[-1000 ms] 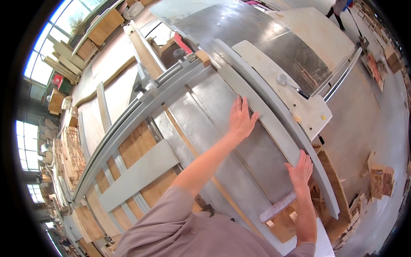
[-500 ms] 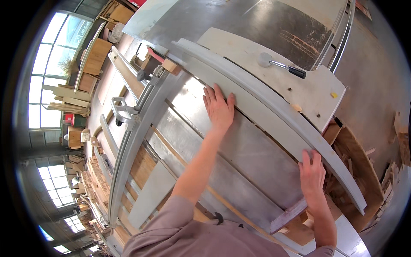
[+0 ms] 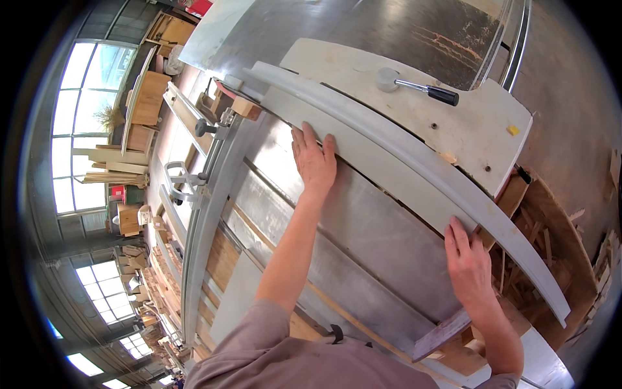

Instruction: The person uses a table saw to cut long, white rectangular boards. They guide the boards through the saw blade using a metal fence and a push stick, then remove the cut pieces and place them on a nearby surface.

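A long pale grey strip of board [image 3: 382, 170] lies flat on the metal saw table [image 3: 382, 233], along a raised light grey fence [image 3: 414, 154]. My left hand [image 3: 315, 162] rests at its near edge toward the far end, fingers spread and fingertips on the board. At the strip's near right end is my right hand [image 3: 468, 262], its fingers extended and touching the board's corner. Neither hand grips anything. I cannot tell whether the strip touches the fence along its whole length.
Beyond the fence, a white plate [image 3: 363, 81] carries a lever with a black handle [image 3: 442, 95]. A wooden bin [image 3: 573, 240] of offcuts stands at the right. A curved-looking rail with a metal clamp [image 3: 181, 183] runs at the left. A small wood block [image 3: 246, 108] sits by the strip's far end.
The view has shifted a little. My right hand's fingers have straightened and now reach onto the strip's end. My left hand stays at the strip's edge.
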The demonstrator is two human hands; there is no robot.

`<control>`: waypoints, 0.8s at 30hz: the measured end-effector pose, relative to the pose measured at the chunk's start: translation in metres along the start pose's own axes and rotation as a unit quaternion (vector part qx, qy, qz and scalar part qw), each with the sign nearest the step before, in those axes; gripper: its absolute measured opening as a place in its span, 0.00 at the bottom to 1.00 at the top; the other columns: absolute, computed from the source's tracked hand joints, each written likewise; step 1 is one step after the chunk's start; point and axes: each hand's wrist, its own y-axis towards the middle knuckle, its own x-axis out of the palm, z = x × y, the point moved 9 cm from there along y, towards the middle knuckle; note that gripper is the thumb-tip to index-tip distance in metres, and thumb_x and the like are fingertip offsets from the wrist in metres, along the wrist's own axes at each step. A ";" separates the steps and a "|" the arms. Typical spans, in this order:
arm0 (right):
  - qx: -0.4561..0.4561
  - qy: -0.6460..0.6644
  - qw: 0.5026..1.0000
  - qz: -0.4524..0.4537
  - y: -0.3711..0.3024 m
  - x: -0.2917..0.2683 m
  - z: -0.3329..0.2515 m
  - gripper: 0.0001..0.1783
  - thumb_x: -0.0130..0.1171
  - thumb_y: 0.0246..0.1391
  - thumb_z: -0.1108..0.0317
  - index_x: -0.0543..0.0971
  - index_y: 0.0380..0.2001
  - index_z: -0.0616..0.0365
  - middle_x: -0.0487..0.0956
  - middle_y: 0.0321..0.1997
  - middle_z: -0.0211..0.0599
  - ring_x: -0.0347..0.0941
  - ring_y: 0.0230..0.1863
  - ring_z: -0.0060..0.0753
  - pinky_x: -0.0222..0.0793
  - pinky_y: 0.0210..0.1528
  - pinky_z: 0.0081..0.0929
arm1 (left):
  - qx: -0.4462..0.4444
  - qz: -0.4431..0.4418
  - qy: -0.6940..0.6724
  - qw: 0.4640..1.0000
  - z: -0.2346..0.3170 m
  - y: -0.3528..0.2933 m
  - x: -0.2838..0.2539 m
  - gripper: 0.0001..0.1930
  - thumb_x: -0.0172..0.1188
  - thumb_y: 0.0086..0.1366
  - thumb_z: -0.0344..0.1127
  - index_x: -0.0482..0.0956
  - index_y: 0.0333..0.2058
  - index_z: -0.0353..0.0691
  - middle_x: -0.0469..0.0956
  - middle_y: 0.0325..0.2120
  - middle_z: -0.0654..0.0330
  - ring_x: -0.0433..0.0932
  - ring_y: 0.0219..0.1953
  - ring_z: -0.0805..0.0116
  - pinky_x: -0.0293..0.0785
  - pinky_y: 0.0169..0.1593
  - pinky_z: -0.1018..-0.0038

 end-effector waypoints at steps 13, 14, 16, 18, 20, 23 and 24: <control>-0.124 0.174 0.977 -0.006 0.009 -0.045 -0.007 0.16 0.68 0.43 0.67 0.68 0.17 0.50 0.66 0.21 0.27 0.70 0.21 0.31 0.65 0.19 0.31 | 0.040 -0.001 -0.002 0.999 0.008 -0.002 -0.004 0.38 0.56 0.70 0.49 0.59 0.70 0.31 0.55 0.69 0.28 0.51 0.72 0.28 0.47 0.74 0.47; -0.201 0.175 0.963 -0.047 0.006 -0.035 -0.029 0.14 0.67 0.40 0.68 0.69 0.16 0.49 0.69 0.18 0.27 0.73 0.22 0.33 0.67 0.20 0.31 | 0.038 -0.003 -0.002 0.999 0.010 -0.002 -0.003 0.38 0.56 0.70 0.50 0.59 0.70 0.31 0.56 0.69 0.28 0.51 0.72 0.28 0.47 0.74 0.47; -0.275 0.199 0.931 -0.134 0.014 -0.020 -0.056 0.11 0.65 0.39 0.69 0.71 0.17 0.50 0.73 0.18 0.31 0.75 0.21 0.35 0.68 0.21 0.34 | 0.034 -0.006 0.001 0.999 0.010 -0.003 -0.003 0.38 0.56 0.70 0.50 0.59 0.70 0.31 0.55 0.69 0.28 0.51 0.72 0.29 0.47 0.74 0.48; -0.298 0.200 0.917 -0.174 0.028 0.002 -0.058 0.09 0.63 0.37 0.69 0.71 0.16 0.51 0.75 0.17 0.34 0.75 0.19 0.38 0.68 0.21 0.37 | 0.034 -0.006 0.003 0.999 0.012 0.000 -0.002 0.38 0.56 0.70 0.51 0.59 0.70 0.31 0.55 0.69 0.28 0.51 0.72 0.29 0.47 0.74 0.48; -0.284 0.185 0.925 -0.173 0.047 0.034 -0.042 0.08 0.62 0.35 0.69 0.71 0.14 0.51 0.75 0.14 0.37 0.73 0.15 0.41 0.67 0.20 0.40 | 0.025 -0.001 0.010 1.000 0.005 -0.002 -0.003 0.39 0.56 0.69 0.51 0.59 0.70 0.31 0.55 0.69 0.27 0.50 0.72 0.29 0.47 0.74 0.48; -0.268 0.131 0.935 -0.192 0.053 0.046 -0.028 0.09 0.61 0.36 0.69 0.71 0.12 0.52 0.75 0.13 0.39 0.73 0.15 0.44 0.67 0.20 0.39 | 0.049 0.010 0.005 0.999 0.012 -0.001 0.000 0.39 0.56 0.69 0.51 0.59 0.70 0.32 0.54 0.69 0.26 0.50 0.72 0.28 0.47 0.74 0.47; -0.263 0.142 0.940 -0.165 0.051 0.044 -0.032 0.09 0.60 0.35 0.69 0.70 0.11 0.52 0.73 0.11 0.39 0.73 0.15 0.45 0.67 0.20 0.41 | 0.047 0.006 0.001 0.999 0.014 0.001 0.000 0.38 0.56 0.69 0.51 0.59 0.70 0.32 0.53 0.69 0.26 0.50 0.72 0.28 0.48 0.74 0.46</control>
